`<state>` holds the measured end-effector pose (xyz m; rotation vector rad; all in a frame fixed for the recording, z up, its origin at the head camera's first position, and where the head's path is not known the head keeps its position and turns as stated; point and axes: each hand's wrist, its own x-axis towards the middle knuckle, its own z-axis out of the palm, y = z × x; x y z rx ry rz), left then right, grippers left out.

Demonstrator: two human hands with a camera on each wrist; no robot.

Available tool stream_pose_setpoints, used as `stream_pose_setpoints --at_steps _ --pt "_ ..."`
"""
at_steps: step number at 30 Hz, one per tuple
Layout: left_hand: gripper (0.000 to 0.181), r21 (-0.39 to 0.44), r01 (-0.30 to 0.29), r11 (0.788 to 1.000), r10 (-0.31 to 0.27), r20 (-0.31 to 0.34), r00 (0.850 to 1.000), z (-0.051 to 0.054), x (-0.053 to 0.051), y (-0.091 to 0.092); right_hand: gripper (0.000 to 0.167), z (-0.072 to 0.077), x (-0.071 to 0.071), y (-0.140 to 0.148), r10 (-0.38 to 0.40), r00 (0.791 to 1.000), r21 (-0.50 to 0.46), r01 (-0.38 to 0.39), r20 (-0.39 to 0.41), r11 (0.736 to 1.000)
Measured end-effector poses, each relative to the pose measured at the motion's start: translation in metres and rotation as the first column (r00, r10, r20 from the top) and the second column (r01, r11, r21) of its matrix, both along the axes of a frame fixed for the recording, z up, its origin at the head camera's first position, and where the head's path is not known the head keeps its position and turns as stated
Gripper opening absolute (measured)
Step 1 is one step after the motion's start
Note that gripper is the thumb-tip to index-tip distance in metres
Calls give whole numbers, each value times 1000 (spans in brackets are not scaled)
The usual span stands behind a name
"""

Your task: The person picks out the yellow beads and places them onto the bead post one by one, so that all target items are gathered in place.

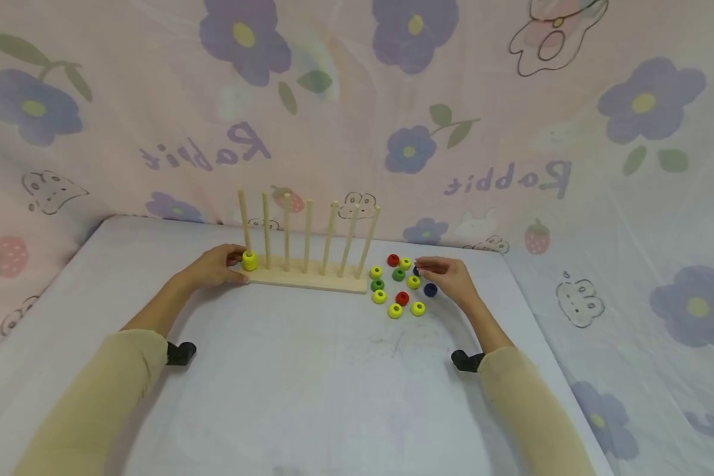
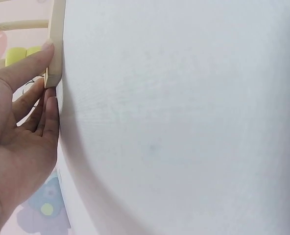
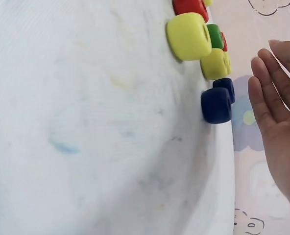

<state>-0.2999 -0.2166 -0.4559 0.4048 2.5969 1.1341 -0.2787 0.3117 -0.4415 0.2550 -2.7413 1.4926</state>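
A wooden peg rack (image 1: 309, 280) with several upright dowels stands at the back of the table. My left hand (image 1: 217, 266) grips its left end, the thumb laid along the base and the fingers at its end in the left wrist view. Two yellow beads (image 1: 249, 262) are stacked on the leftmost dowel. Over the right edge of a group of loose beads hovers my right hand (image 1: 452, 277), fingers nearly straight and holding nothing. Closest to it are a dark blue bead (image 1: 431, 290) and a second one partly hidden by the fingertips.
Loose beads lie right of the rack: several yellow ones (image 1: 395, 311), two red ones (image 1: 402, 299) and two green ones (image 1: 377, 285). A white cloth covers the table (image 1: 309, 383). Behind it hangs a patterned curtain (image 1: 345, 125).
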Motion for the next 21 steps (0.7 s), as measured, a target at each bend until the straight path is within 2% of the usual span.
stream_pose_setpoints --at_steps 6,11,16,21 --pt "79 24 -4 1000 4 -5 1000 -2 -1 -2 31 -13 -1 5 3 999 -5 -2 39 1000" --pt "80 19 5 1000 -5 3 1000 -5 0 1 29 -24 5 8 -32 997 32 30 77 999" --pt "79 16 10 1000 -10 -7 1000 -2 0 2 29 -28 5 8 -47 994 76 39 102 996" --pt "79 4 -5 1000 5 -13 1000 -2 -1 -3 35 -29 0 2 -30 994 125 16 105 992"
